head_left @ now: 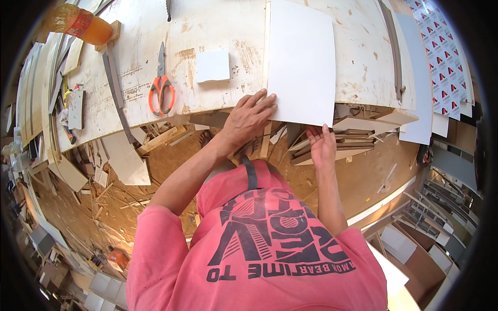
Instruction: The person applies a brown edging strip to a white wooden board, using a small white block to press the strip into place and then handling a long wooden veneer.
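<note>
A white rectangular sheet lies lengthwise on the worn workbench, its near edge reaching slightly past the bench front. At its lower left corner my left hand rests palm down, fingers stretched out with the tips touching the sheet's left edge. My right hand is palm up under the near right corner, its fingers gripping the edge there; part of the grip is hidden below the sheet. Left of the sheet is a small stack of white square pieces. Farther left lie scissors with orange and grey handles, their blades pointing away.
The pale, stained workbench curves across the top. A bottle of orange liquid lies tilted at far left, near dark strips. Stacked boards stand under the bench. Wood scraps litter the brown floor.
</note>
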`<state>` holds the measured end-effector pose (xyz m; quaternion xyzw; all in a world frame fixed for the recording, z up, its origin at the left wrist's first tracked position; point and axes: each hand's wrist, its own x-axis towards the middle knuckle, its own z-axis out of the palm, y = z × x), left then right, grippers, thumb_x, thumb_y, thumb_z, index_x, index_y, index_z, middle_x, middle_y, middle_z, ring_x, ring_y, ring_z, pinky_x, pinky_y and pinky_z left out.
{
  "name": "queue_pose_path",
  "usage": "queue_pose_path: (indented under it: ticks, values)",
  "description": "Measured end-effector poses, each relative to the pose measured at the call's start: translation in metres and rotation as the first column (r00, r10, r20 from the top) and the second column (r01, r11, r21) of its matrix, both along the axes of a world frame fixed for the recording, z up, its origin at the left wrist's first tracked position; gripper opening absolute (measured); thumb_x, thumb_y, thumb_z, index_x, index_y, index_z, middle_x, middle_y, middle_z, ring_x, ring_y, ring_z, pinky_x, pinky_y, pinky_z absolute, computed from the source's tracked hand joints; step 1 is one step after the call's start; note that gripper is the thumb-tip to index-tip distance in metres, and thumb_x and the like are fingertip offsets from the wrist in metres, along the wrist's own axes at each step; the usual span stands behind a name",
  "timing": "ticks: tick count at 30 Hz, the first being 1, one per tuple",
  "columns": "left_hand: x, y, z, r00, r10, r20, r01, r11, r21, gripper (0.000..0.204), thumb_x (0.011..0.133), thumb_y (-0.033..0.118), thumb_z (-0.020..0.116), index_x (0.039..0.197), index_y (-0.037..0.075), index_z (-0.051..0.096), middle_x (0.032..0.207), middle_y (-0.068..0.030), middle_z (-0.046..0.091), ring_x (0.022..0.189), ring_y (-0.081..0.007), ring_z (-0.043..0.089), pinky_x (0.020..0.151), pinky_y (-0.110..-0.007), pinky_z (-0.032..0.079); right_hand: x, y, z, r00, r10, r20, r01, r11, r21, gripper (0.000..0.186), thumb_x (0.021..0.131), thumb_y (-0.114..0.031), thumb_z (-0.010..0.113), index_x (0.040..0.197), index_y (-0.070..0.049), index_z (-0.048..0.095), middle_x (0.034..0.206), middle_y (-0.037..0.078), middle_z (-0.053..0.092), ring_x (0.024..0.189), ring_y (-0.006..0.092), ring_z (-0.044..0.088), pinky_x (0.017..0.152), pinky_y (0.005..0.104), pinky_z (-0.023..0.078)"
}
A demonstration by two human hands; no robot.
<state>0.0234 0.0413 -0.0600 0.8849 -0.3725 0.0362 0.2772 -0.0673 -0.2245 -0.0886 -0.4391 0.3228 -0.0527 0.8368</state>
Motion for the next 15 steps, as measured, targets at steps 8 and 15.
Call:
queue_pose_path:
  ticks: [8, 15]
  values:
    - [0.003, 0.001, 0.008, 0.994, -0.016, -0.111, 0.016, 1.0, -0.006, 0.041, 0.08, 0.014, 0.062, 0.12, 0.01, 0.056, 0.137, -0.006, 0.046, 0.131, -0.0269, 0.037, 0.105, -0.04, 0.033, 0.003, 0.031, 0.016, 0.999, 0.03, 0.035, -0.035, 0.99, 0.135, 0.028, 0.093, -0.016, 0.058, 0.112, -0.003, 0.043, 0.116, 0.011, 0.052, 0.106, 0.0294, 0.056, 0.09, 0.0457, 0.049]
    - [0.045, -0.023, 0.019, 1.0, 0.015, -0.025, -0.016, 0.999, -0.034, 0.032, 0.085, 0.013, 0.06, 0.117, 0.009, 0.057, 0.133, -0.0107, 0.048, 0.128, -0.0307, 0.04, 0.103, -0.042, 0.036, 0.022, 0.107, 0.02, 0.971, 0.237, 0.027, -0.235, 0.927, 0.294, 0.028, 0.092, -0.021, 0.059, 0.114, -0.004, 0.051, 0.109, 0.012, 0.062, 0.101, 0.0248, 0.061, 0.088, 0.0377, 0.051]
